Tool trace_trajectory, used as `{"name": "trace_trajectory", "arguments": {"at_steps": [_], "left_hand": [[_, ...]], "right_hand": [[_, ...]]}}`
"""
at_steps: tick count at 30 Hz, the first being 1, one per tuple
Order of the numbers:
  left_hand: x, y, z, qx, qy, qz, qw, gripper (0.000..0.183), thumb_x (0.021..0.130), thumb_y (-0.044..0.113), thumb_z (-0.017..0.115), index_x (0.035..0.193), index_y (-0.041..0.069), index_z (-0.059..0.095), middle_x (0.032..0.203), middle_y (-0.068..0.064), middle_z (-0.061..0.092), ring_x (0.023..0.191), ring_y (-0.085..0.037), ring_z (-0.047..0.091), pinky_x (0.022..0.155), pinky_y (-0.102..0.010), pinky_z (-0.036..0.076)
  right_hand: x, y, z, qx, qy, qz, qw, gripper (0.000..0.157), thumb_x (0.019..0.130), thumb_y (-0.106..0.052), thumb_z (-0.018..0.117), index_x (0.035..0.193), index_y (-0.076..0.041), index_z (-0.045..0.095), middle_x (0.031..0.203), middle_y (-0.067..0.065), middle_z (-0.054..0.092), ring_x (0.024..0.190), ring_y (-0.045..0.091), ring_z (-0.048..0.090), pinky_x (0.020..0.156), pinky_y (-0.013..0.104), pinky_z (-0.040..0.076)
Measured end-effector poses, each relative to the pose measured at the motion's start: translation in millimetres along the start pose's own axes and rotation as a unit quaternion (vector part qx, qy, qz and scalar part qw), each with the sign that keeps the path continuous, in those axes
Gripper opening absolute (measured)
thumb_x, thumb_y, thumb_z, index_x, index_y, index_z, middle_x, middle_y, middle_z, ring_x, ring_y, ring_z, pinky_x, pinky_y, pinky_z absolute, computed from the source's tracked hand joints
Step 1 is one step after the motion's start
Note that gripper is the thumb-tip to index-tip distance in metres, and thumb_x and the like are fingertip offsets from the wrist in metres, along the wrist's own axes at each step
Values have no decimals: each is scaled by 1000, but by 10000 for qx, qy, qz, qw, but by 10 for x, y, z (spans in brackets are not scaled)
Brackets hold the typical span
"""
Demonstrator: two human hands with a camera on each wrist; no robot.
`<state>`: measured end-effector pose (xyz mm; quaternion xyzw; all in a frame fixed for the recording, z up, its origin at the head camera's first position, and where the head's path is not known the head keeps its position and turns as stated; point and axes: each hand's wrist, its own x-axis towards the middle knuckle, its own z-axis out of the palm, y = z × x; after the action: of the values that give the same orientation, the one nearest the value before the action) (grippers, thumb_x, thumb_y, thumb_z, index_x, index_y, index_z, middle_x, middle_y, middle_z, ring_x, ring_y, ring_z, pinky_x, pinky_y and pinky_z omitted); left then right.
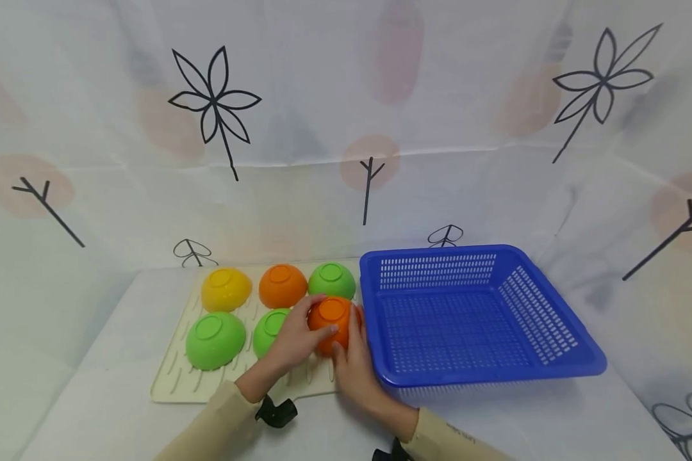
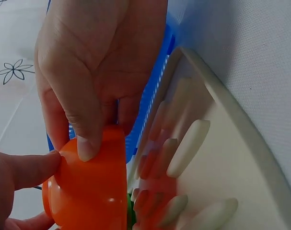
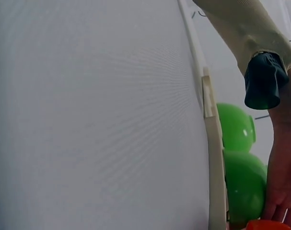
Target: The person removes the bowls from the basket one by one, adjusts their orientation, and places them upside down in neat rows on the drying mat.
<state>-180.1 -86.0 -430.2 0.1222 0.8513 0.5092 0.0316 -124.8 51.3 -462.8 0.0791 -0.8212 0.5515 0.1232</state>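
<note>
Both hands hold an upside-down orange bowl (image 1: 326, 346) at the right side of a cream drying tray (image 1: 179, 387). My left hand (image 1: 293, 333) grips its left side, thumb across the outer wall and fingers toward the back. The right hand (image 1: 357, 374) holds its right and near side; in the left wrist view, that hand's thumb (image 2: 87, 146) presses on the wall. The bowl's rim is close over the tray's raised ridges. Beside the left hand, a green bowl (image 1: 265, 333) is partly hidden by it. The right wrist view catches only an orange edge (image 3: 267, 225).
Other upturned bowls stand on the tray: yellow (image 1: 226, 291), orange (image 1: 282, 287), green at the back (image 1: 331, 282) and green at front left (image 1: 214, 342). A blue slotted basket (image 1: 461, 378) stands right of the tray. Behind hangs a patterned cloth (image 1: 300, 128).
</note>
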Motion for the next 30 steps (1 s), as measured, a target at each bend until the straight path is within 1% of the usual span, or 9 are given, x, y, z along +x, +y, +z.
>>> {"name": "trace_trajectory", "arguments": {"at_steps": [4, 8, 11, 15, 18, 21, 24, 27, 30], "left_hand": [[-7, 1, -29, 159, 46, -7, 9999, 57, 87, 12, 76, 138, 6, 53, 137, -14, 55, 124, -33, 52, 106, -54, 42], [-3, -20, -38, 268, 115, 73, 9995, 56, 86, 11, 77, 136, 4, 54, 134, -15, 56, 122, -34, 54, 105, -54, 43], [1, -52, -24, 582, 59, 118, 9982, 55, 86, 11, 77, 135, 3, 54, 133, -15, 57, 120, -34, 54, 103, -54, 44], [-6, -85, 5, 916, -113, 49, 9957, 55, 87, 10, 77, 135, 2, 52, 133, -15, 55, 119, -33, 54, 102, -53, 46], [-11, -83, 15, 919, -170, 3, 9956, 55, 87, 9, 76, 136, 1, 51, 133, -16, 55, 119, -33, 54, 102, -53, 45], [-10, -67, 15, 931, -185, 55, 9955, 56, 88, 9, 75, 137, -1, 50, 133, -17, 54, 119, -34, 54, 102, -53, 45], [-12, -44, 15, 941, -221, 26, 9953, 57, 89, 11, 75, 138, 0, 49, 133, -17, 54, 119, -33, 54, 102, -52, 46], [-23, -33, 13, 961, -221, 10, 9951, 57, 89, 11, 75, 138, 0, 49, 133, -17, 54, 119, -33, 54, 102, -52, 46], [-41, -26, 2, 877, -154, 52, 9960, 56, 88, 10, 75, 138, 1, 50, 136, -17, 54, 123, -35, 53, 104, -53, 44]], "right_hand": [[31, 11, 14, -52, -78, 59, 9999, 73, 94, 10, 54, 156, 5, 15, 162, 23, 9, 149, 39, 7, 119, 58, 7], [55, 29, 32, -32, -94, 80, 9999, 73, 91, 14, 56, 154, 8, 20, 158, 28, 15, 146, 44, 16, 117, 61, 13], [69, 41, 40, -4, -81, 140, 9999, 72, 89, 16, 57, 152, 10, 23, 155, 31, 19, 142, 47, 22, 115, 62, 17], [78, 60, 42, -18, -143, 310, 9994, 71, 88, 16, 58, 151, 11, 25, 152, 33, 20, 140, 49, 25, 115, 62, 18], [82, 72, 38, -19, -214, 420, 9989, 72, 89, 15, 59, 152, 10, 24, 153, 32, 20, 140, 49, 25, 115, 62, 18], [89, 78, 35, 5, -250, 505, 9984, 72, 90, 13, 59, 153, 8, 24, 154, 31, 19, 141, 47, 25, 115, 61, 18], [93, 84, 36, -9, -216, 494, 9985, 71, 90, 13, 59, 152, 9, 25, 154, 31, 20, 141, 47, 26, 115, 61, 18], [91, 80, 40, -173, -173, 270, 9993, 69, 90, 12, 60, 151, 11, 28, 154, 31, 22, 141, 46, 27, 115, 60, 20], [73, 54, 42, -401, -169, -20, 9991, 68, 90, 10, 61, 150, 11, 29, 155, 28, 23, 143, 43, 26, 116, 58, 21]]}}
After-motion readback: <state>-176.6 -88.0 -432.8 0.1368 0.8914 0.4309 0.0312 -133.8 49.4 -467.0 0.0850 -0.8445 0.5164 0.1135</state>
